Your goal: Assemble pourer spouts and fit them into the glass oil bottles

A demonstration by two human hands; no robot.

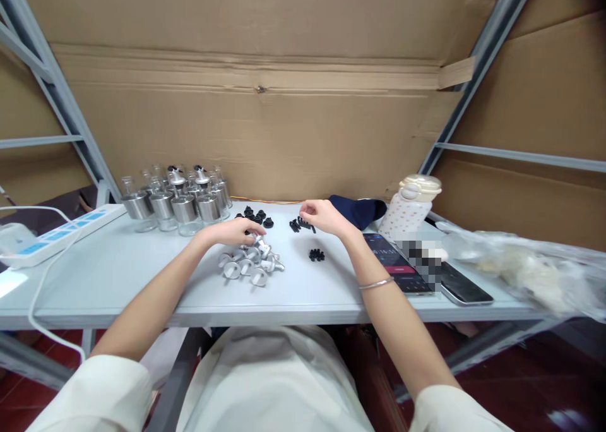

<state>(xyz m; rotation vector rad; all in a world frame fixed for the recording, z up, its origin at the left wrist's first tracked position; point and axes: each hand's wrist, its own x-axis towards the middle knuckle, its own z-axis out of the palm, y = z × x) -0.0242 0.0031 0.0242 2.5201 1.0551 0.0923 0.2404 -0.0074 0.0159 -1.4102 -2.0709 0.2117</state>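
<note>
My left hand [234, 231] reaches over the far side of a pile of silver pourer spouts [258, 276]. Its fingers are bent and closed on a silver pourer spout at the top of the pile. My right hand [324, 216] hovers over a small group of short black sticks [295, 225], thumb and fingers pinched together. Whatever lies between those fingertips is too small to make out. Just behind my left hand lie several black stoppers [268, 222], partly hidden by it. A cluster of tiny black caps [317, 254] sits nearer me, below my right hand.
Several glass bottles with steel sleeves [185, 208] stand at the back left, two with pourers fitted. A power strip [71, 233] lies at the left. To the right are a dark blue cap [357, 212], a dotted flask [411, 208], phones [466, 283] and plastic bags [525, 268].
</note>
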